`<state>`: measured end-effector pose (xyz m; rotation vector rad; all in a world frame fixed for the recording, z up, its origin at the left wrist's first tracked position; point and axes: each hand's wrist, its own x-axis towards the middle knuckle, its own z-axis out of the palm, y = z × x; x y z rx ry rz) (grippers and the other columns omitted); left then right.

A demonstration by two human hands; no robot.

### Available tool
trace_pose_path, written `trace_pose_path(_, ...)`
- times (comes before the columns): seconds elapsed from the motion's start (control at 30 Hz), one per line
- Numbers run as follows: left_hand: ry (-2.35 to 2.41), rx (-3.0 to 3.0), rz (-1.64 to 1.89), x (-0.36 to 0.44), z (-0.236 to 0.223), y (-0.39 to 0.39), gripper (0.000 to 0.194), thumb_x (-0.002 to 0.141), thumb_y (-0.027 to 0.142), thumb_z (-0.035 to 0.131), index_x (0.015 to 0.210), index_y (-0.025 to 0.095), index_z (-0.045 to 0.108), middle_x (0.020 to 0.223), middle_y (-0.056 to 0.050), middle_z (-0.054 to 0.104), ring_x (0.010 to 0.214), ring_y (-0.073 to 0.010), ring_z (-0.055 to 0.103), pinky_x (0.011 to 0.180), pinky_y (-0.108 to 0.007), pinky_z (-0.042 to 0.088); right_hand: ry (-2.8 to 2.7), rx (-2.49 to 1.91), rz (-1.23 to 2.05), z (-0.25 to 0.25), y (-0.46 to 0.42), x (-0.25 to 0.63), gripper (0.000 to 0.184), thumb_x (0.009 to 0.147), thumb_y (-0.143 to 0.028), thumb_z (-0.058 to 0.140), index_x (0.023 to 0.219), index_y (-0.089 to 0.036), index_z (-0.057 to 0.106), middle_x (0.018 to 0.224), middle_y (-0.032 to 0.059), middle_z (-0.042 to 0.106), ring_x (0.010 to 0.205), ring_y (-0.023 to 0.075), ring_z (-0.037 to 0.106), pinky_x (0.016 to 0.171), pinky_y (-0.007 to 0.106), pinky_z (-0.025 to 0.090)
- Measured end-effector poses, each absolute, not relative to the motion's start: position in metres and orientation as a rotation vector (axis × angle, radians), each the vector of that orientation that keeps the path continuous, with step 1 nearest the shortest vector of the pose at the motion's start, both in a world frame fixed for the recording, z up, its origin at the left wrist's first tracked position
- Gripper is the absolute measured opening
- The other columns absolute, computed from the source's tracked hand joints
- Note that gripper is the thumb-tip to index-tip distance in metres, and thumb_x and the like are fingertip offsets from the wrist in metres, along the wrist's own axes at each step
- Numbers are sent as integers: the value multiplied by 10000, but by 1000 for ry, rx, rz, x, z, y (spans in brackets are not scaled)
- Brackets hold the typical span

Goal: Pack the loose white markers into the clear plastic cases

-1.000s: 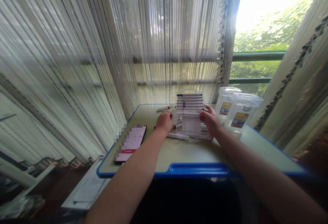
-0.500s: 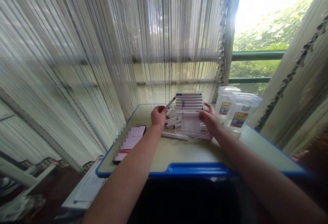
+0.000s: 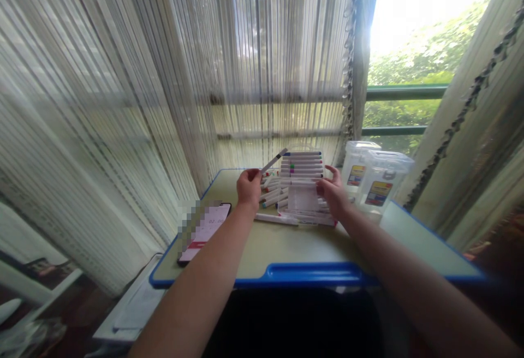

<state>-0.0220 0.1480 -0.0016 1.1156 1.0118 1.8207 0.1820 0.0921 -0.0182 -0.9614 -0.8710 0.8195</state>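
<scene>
My left hand (image 3: 249, 188) pinches a white marker (image 3: 273, 161) with a dark band, tilted up to the right, left of a clear plastic case (image 3: 303, 198). Several white markers (image 3: 302, 165) lie stacked crosswise in the upper part of that case, some with blue, green or purple ends. My right hand (image 3: 332, 190) is closed on the case's right side, with thumb and fingers near the lowest marker of the stack. Loose markers (image 3: 271, 196) lie in a pile on the table behind and left of the case.
Two clear lidded containers (image 3: 379, 183) with yellow labels stand at the right of the table (image 3: 295, 244). A phone (image 3: 207, 232) showing a timer lies at the left. One white marker (image 3: 276, 219) lies before the pile. Striped curtains (image 3: 262, 63) hang behind.
The marker in my left hand has swung to a steeper, higher tilt, with its tip close to the stack's top left. My right hand stays on the case. The view has shifted slightly.
</scene>
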Motion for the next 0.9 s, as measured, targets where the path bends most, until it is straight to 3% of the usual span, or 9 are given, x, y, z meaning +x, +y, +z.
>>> trace_pose_path(0.1, 893, 1380, 1753, -17, -1, 139, 72, 700, 163, 657, 767, 157, 634, 693, -8, 661, 658, -125, 630, 681, -262, 509, -926, -957, 807, -19, 92, 180, 663, 508, -214, 574, 1154, -280, 440, 563, -110, 482, 483, 91, 394, 469, 220, 345)
trace_pose_path(0.23, 788, 1696, 1573, -9, -6, 129, 76, 695, 207, 681, 753, 162, 663, 745, -33, 691, 714, -150, 650, 732, -294, 522, -1004, -998, 812, -23, 95, 181, 337, 504, -238, 528, 836, -225, 582, 598, -62, 510, 518, 96, 413, 483, 238, 345)
trace_pose_path(0.33, 794, 1792, 1530, -6, -11, 127, 79, 704, 223, 678, 751, 160, 675, 729, -38, 690, 704, -159, 649, 731, -306, 523, -1013, -1013, 812, -25, 97, 183, 231, 495, -241, 494, 690, -200, 612, 590, -28, 526, 544, 113, 438, 501, 256, 355)
trace_pose_path(0.9, 914, 1861, 1563, -11, -7, 124, 32, 735, 170, 668, 752, 175, 695, 720, -37, 689, 707, -163, 649, 754, -293, 505, -1050, -970, 895, -19, 89, 180, 252, 505, -223, 554, 752, -223, 600, 637, -46, 526, 530, 103, 451, 462, 231, 374)
